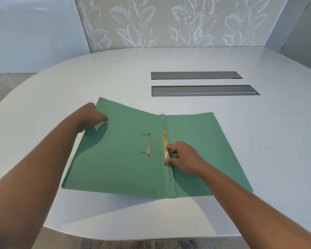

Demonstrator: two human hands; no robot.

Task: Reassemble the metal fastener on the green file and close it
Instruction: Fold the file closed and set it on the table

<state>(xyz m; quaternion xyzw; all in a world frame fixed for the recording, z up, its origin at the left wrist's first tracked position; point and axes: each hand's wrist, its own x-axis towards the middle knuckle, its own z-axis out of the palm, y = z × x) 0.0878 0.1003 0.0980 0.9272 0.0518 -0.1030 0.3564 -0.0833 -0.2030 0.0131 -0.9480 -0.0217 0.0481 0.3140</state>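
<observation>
Open green file on a white table, both hands on it.

The file point(126, 159) lies open near the table's point(258, 141) near edge, its left cover raised a little. The left hand point(92, 116) pinches that cover's far left edge between thumb and fingers. The right hand point(183, 157) rests by the spine, fingertips point(169, 146) spread and pressing the brass bar point(165, 146). A second brass strip point(148, 144) sits on the left cover.
</observation>
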